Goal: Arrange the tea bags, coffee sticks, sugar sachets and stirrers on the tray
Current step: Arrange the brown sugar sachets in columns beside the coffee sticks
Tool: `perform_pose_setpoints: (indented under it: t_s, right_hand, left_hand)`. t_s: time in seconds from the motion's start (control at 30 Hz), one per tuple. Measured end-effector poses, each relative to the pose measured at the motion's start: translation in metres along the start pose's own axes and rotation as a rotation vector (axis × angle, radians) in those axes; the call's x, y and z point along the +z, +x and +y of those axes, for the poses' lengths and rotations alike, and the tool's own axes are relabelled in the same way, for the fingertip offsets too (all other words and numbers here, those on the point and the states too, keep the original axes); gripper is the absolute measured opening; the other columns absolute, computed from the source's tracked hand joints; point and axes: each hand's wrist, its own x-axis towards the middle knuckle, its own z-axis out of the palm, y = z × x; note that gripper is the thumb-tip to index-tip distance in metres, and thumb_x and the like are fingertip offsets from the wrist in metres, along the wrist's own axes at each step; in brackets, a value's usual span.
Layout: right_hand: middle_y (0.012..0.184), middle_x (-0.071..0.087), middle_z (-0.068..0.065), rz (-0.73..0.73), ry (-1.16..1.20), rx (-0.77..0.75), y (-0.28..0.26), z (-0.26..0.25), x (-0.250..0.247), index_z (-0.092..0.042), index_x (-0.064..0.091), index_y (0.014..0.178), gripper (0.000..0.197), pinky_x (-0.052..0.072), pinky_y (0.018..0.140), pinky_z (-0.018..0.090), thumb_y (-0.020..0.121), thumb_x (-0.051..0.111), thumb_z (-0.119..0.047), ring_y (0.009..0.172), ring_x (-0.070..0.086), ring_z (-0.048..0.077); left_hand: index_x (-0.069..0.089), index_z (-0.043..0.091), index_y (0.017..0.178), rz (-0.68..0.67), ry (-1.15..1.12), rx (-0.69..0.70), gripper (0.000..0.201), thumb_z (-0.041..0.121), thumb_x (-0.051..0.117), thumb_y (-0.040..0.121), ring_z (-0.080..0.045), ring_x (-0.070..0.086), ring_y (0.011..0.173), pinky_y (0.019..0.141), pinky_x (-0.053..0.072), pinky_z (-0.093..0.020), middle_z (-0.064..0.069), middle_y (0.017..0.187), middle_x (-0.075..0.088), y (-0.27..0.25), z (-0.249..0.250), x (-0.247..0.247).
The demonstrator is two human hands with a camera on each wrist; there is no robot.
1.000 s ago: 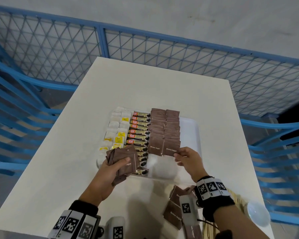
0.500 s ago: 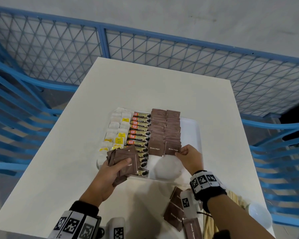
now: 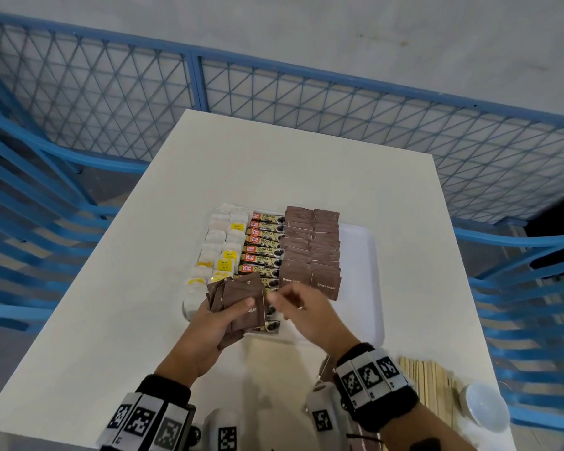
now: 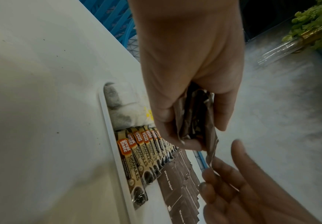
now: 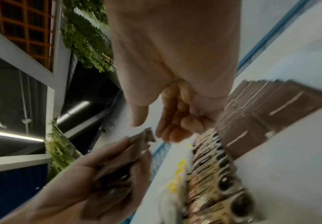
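Left hand (image 3: 209,323): fingers and thumb curled round a fanned stack of brown paper sugar sachets (image 3: 238,304), held above the near left corner of the tray; grip firm, thumb across the top sachet

Right hand (image 3: 303,315): fingers loosely bent, tips at the stack's right edge; the left wrist view shows a fingertip (image 4: 210,163) touching the corner of one protruding sachet; whether it is pinched yet cannot be told

Handling, judged: sachets light, thin, pliable, smooth-faced, apt to slide off one another; best taken singly by a free corner or short edge, thumb above and finger below

White rectangular plastic tray (image 3: 362,249), on the white table (image 3: 274,164): two rows of brown sugar sachets (image 3: 311,252) overlapped like tiles; left of them a column of coffee sticks with orange labels (image 3: 262,245); leftmost, white tea bags with yellow tags (image 3: 222,249); right strip bare

Pale wooden stirrers (image 3: 430,382): on the table, off the tray, near the right wrist, beside a small white dish (image 3: 484,406)
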Motion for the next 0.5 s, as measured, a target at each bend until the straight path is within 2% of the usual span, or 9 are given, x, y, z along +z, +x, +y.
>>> perform_pose_setpoints:
  t_s: [0.1,0.2,0.33,0.43,0.5]
  right_hand:
    - [0.072,0.061,0.001,-0.029,0.158,0.009,-0.002,0.0,0.013,-0.014,0.059,0.081,0.021,0.044,0.054,0.016,0.077,0.075,-0.027,0.063,0.055,0.011]
    - [0.069,0.06,0.004,-0.026,0.212,0.04,-0.001,0.004,0.017,-0.015,0.057,0.077,0.021,0.045,0.051,0.019,0.075,0.077,-0.02,0.062,0.055,0.018]
    - [0.071,0.062,0.007,-0.068,0.25,0.072,-0.001,0.01,0.017,-0.012,0.055,0.075,0.018,0.047,0.053,0.019,0.079,0.073,-0.011,0.055,0.054,0.011]
    - [0.075,0.064,0.007,-0.088,0.278,0.077,-0.002,0.013,0.011,-0.013,0.059,0.08,0.014,0.048,0.054,0.018,0.079,0.07,-0.005,0.06,0.058,0.012]
    - [0.075,0.066,0.002,-0.095,0.235,0.08,-0.002,0.014,0.005,-0.015,0.061,0.082,0.012,0.049,0.055,0.016,0.082,0.068,-0.005,0.06,0.059,0.008]
  left_hand:
    - [0.062,0.015,0.116,-0.029,0.006,0.011,0.035,0.011,0.064,0.082,-0.017,0.069,0.079,0.068,0.052,-0.03,-0.008,0.099,0.072,-0.002,0.001,0.001]
    - [0.064,0.018,0.113,-0.031,-0.021,0.008,0.028,0.012,0.061,0.085,-0.018,0.07,0.08,0.067,0.055,-0.029,-0.008,0.099,0.073,-0.003,0.001,-0.001]
    - [0.064,0.017,0.109,0.013,-0.052,-0.03,0.025,0.01,0.059,0.086,-0.022,0.068,0.084,0.06,0.055,-0.027,-0.007,0.094,0.073,-0.002,-0.002,-0.005]
    - [0.065,0.015,0.107,0.036,-0.055,-0.036,0.023,0.008,0.057,0.087,-0.025,0.067,0.086,0.069,0.055,-0.031,-0.009,0.092,0.074,-0.001,-0.003,-0.005]
    - [0.065,0.015,0.104,0.065,-0.042,-0.032,0.02,0.007,0.057,0.087,-0.025,0.066,0.079,0.07,0.053,-0.032,-0.008,0.084,0.073,0.0,-0.004,-0.005]
